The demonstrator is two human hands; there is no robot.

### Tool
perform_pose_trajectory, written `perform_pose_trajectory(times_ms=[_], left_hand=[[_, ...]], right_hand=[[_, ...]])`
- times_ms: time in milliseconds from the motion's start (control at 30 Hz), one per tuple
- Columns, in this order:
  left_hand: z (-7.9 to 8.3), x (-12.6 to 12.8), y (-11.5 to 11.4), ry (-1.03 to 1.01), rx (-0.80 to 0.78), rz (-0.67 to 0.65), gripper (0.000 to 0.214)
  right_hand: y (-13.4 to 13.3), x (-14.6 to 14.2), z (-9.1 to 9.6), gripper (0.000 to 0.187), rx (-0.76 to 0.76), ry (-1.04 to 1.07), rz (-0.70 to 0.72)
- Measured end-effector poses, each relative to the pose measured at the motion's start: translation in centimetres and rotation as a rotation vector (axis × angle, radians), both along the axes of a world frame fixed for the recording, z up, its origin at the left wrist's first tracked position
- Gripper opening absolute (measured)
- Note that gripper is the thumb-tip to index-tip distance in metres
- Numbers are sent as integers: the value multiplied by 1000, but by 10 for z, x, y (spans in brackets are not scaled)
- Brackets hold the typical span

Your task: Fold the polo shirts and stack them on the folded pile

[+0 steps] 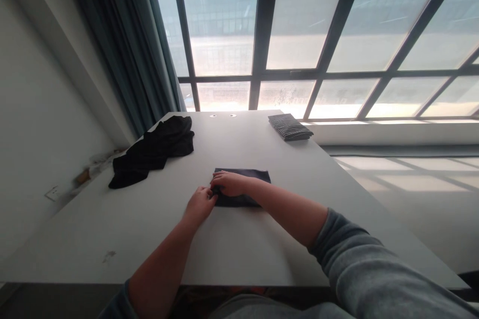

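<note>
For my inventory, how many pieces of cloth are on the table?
3: crumpled black cloth at left, folded striped cloth far right, dark cloth under the right hand. More could be hidden.

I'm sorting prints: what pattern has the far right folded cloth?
The cloth has light stripes on dark; head view.

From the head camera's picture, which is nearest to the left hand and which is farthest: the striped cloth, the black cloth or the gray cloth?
From the left hand:
1. Gray cloth: right at the fingers, at its left edge.
2. Black cloth: ahead, on the table's left side.
3. Striped cloth: farthest, by the table's far right corner.
</note>
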State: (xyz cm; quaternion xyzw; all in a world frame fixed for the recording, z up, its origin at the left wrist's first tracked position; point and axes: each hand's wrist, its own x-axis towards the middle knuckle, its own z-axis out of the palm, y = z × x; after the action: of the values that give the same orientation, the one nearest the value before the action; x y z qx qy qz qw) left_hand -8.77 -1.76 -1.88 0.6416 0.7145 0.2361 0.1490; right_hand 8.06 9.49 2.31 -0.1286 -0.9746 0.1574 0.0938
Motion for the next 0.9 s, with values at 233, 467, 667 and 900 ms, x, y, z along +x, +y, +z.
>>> perform_pose_trajectory(times_ms=[233,467,667,900], left_hand=[[11,4,-4,-232,-67,66,11],[6,2,0,-307,-47,68,16],[3,-3,2,-356,-67,58,15],[9,-3,1,-243,-138,91,16]], right_hand=[[16,-24,13,31,-42,-143,38],[24,-23,9,28,-16,-118,75],[34,-25,6,25,-10,-190,-3],[36,-28,-5,18,90,-242,-1]])
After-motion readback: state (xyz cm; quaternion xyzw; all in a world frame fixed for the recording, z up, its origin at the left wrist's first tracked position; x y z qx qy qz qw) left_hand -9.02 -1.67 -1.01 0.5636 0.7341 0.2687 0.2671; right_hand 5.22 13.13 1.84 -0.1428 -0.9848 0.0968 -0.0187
